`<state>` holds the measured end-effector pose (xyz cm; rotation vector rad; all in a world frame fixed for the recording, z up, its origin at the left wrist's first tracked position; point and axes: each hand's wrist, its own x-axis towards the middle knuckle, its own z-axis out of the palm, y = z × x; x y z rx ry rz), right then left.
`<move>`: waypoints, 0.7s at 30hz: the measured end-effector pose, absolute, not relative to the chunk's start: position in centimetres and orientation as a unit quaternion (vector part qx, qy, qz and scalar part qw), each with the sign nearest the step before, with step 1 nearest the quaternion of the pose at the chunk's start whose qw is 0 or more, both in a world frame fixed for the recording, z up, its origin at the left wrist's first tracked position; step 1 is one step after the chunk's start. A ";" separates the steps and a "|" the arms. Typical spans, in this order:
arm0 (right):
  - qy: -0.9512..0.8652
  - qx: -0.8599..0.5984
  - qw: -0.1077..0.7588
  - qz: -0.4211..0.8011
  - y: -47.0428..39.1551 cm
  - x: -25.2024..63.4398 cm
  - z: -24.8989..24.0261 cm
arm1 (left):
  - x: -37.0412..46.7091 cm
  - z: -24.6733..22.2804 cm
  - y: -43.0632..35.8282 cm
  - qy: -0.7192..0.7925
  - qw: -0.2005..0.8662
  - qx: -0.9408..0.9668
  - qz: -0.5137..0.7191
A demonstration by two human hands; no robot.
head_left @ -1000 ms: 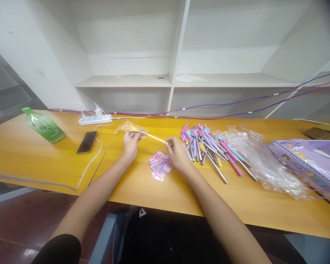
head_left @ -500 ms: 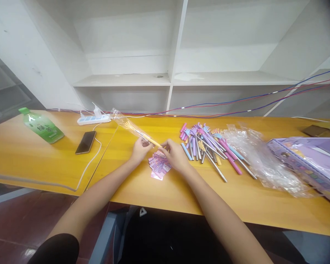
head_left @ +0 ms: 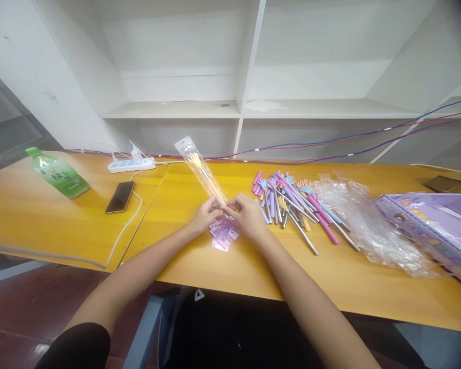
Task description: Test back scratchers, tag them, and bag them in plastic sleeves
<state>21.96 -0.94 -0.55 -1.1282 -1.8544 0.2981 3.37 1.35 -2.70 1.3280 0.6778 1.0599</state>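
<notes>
A yellow back scratcher [head_left: 195,159] with a hand-shaped head lies inside a long clear plastic sleeve [head_left: 183,145], which slants up and left over the table. My left hand [head_left: 208,214] pinches the lower end of the sleeve from the left. From the right, my right hand [head_left: 246,212] grips the same end, its fingertips close to those of the left. Just beneath both hands is a small fanned pile of pink and purple cards [head_left: 223,237], partly covered by them. To the right lies a heap of colourful back scratchers [head_left: 292,200] with metal rods.
Empty clear plastic sleeves [head_left: 372,230] lie right of the heap, beside a purple printed package [head_left: 430,225]. On the left are a green bottle [head_left: 59,174], a phone [head_left: 120,197] and a white power strip [head_left: 131,164]. Cables [head_left: 292,154] run along the back below the shelves.
The sleeved back scratcher has swung to a steeper slant, its head end going right and up. My left hand has moved right, closer to my right hand.
</notes>
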 end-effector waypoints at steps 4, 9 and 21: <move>-0.757 -0.441 0.467 0.119 -1.1 21.6 -0.7 | 3.2 -2.4 1.5 0.338 0.589 0.560 0.475; -0.774 -0.425 0.454 0.122 -1.1 21.5 -0.8 | 3.1 -2.1 1.8 0.389 0.535 0.572 0.485; -0.785 -0.428 0.422 0.151 -1.5 21.6 -0.4 | 2.5 -1.3 2.5 0.364 0.579 0.485 0.546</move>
